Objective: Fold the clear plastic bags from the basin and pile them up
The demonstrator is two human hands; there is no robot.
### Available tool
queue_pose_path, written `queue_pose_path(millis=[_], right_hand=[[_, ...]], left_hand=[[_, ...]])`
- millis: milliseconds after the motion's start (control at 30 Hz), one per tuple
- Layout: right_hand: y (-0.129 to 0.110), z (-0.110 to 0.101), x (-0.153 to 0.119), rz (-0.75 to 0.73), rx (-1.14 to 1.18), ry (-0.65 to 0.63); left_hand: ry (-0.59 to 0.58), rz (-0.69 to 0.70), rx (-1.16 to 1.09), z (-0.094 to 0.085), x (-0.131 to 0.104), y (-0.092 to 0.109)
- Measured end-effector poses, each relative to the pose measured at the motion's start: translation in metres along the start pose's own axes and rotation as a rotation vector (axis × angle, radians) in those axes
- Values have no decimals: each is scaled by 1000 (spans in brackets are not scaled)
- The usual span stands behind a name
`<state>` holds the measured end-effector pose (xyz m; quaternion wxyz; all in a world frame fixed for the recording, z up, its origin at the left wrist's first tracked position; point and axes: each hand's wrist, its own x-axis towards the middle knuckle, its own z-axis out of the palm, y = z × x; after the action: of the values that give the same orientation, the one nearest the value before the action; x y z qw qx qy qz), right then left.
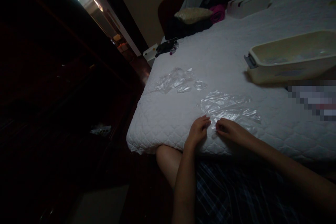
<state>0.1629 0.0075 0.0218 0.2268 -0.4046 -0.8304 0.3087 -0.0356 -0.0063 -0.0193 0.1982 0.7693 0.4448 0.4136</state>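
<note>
A crinkled clear plastic bag [225, 103] lies flat on the white quilted bed in front of me. My left hand [198, 131] is at its near left corner, fingers stretched toward the right with slight gaps between them. Just across from it, my right hand [229, 129] has its thumb and fingertips pinched together at the bag's near edge, where a bit of film shows below the fingers. A second clear plastic bag [174, 80], also crumpled, rests farther back on the left, with a small piece of clear film [200, 85] beside it.
On the right stands a cream plastic bin [291, 73] with a grey latch. Farther back are a white box [249, 4] and a pile of dark clothes [187, 29]. The bed [157, 126] ends at the left above a dark floor.
</note>
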Motion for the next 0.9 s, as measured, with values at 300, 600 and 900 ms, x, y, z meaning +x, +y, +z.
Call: queue_pose_path(millis=[300,600,900], right_hand=[[-6,-10,-7,59,101,37],[0,-14,-3,179,238,167],[4,-17,2,198,301,243]], left_hand=[[-36,-27,54,0,3,3],[6,-50,94,2,4,7],[-3,-127,172,2,9,17]])
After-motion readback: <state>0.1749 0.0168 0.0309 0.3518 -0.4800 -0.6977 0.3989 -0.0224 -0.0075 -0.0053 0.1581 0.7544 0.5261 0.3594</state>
